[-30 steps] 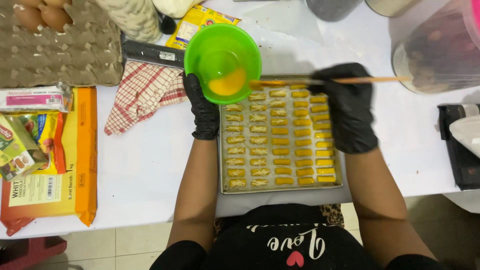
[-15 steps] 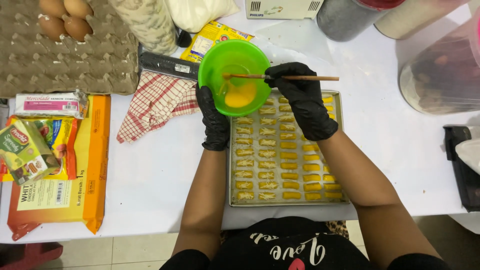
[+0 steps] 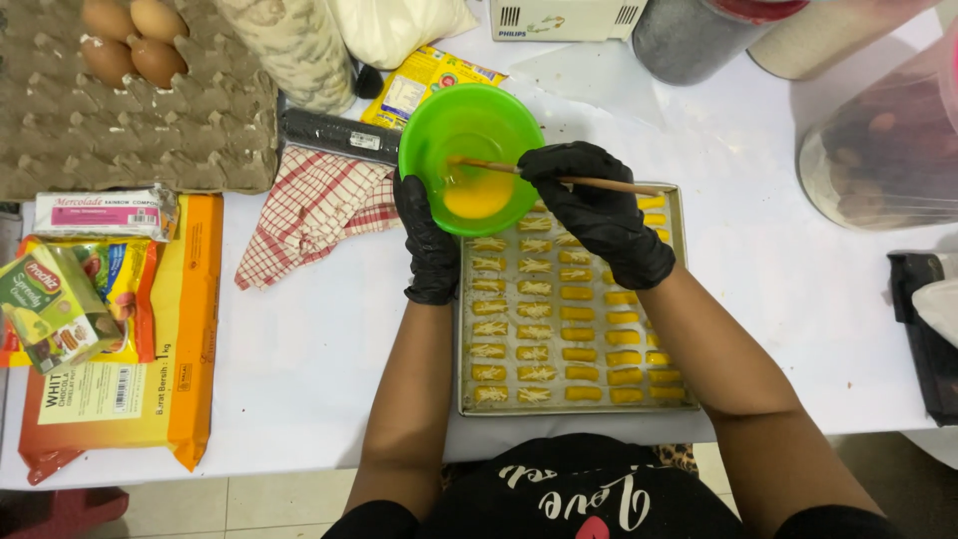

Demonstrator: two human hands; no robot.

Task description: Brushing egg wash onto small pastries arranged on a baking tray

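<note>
My left hand [image 3: 429, 245], in a black glove, holds a green bowl [image 3: 469, 135] by its near rim, tilted over the far end of a metal baking tray [image 3: 676, 299]. Yellow egg wash [image 3: 477, 196] pools in the bowl. My right hand [image 3: 597, 212], also black-gloved, grips a thin wooden-handled brush [image 3: 609, 184] whose tip dips into the egg wash. The tray carries rows of small stick-shaped pastries [image 3: 559, 319]; those on the right look glossier and more yellow.
A red checked cloth [image 3: 314, 210] lies left of the bowl. An egg carton [image 3: 130, 100] with several eggs sits far left, packets [image 3: 110, 329] below it. Jars [image 3: 878, 150] stand far right, a dark object [image 3: 923, 319] at the right table edge.
My right hand has swung the brush left from over the tray into the bowl, dipping its tip in the egg wash. The view has shifted slightly; my left hand still holds the bowl.
</note>
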